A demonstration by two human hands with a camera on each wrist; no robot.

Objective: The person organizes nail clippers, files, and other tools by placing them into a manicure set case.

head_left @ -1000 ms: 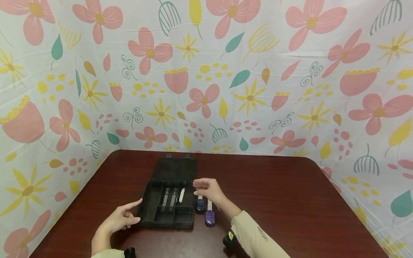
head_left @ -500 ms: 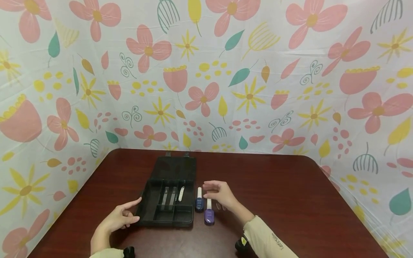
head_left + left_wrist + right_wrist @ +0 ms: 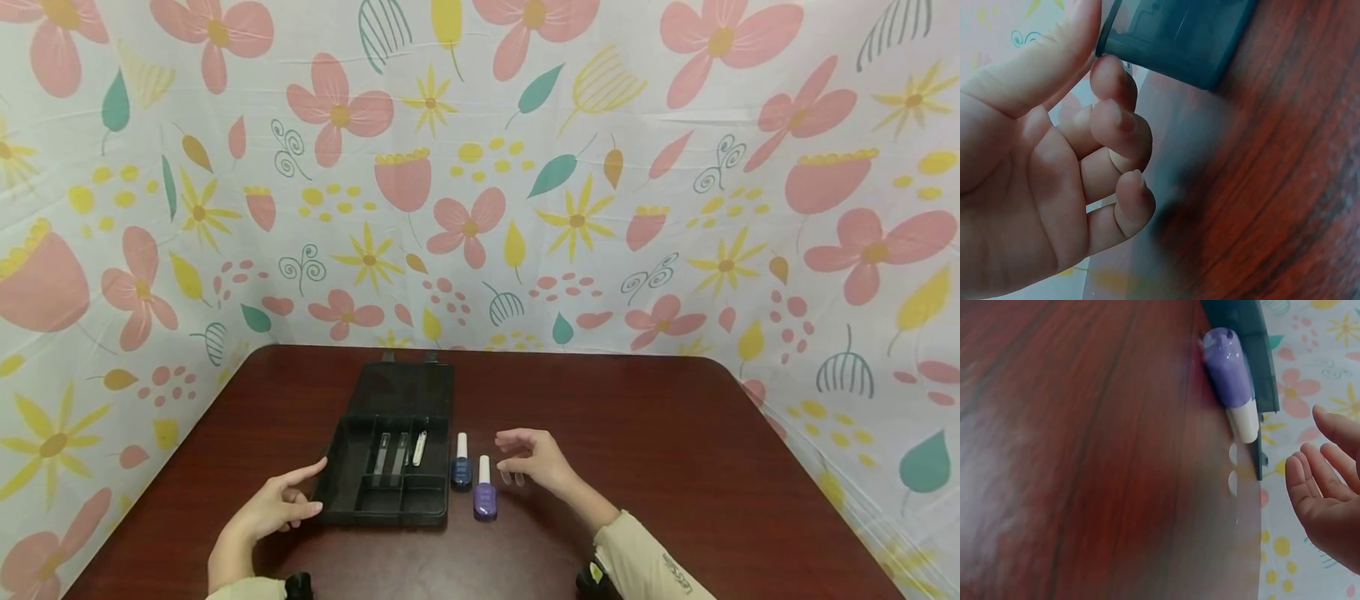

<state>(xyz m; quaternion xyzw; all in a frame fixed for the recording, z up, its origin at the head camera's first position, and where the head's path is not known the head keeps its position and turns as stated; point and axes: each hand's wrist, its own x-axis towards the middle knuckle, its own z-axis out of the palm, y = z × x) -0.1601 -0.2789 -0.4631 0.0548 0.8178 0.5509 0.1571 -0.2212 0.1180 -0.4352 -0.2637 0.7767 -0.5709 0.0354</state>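
In front of you hangs a white fabric backdrop point(image 3: 450, 92) printed with pink four-petalled flowers point(image 3: 340, 115), yellow starburst blossoms point(image 3: 577, 220), teal leaves point(image 3: 555, 176) and grey-blue spiral sprigs point(image 3: 302, 268). Note that it also covers your left and right sides. Below it, you see a dark reddish-brown wood-grain tabletop point(image 3: 637, 433) with rounded far corners. The backdrop stands directly behind its far edge. Nearest you, a pale sheen of reflected light marks the glossy tabletop.
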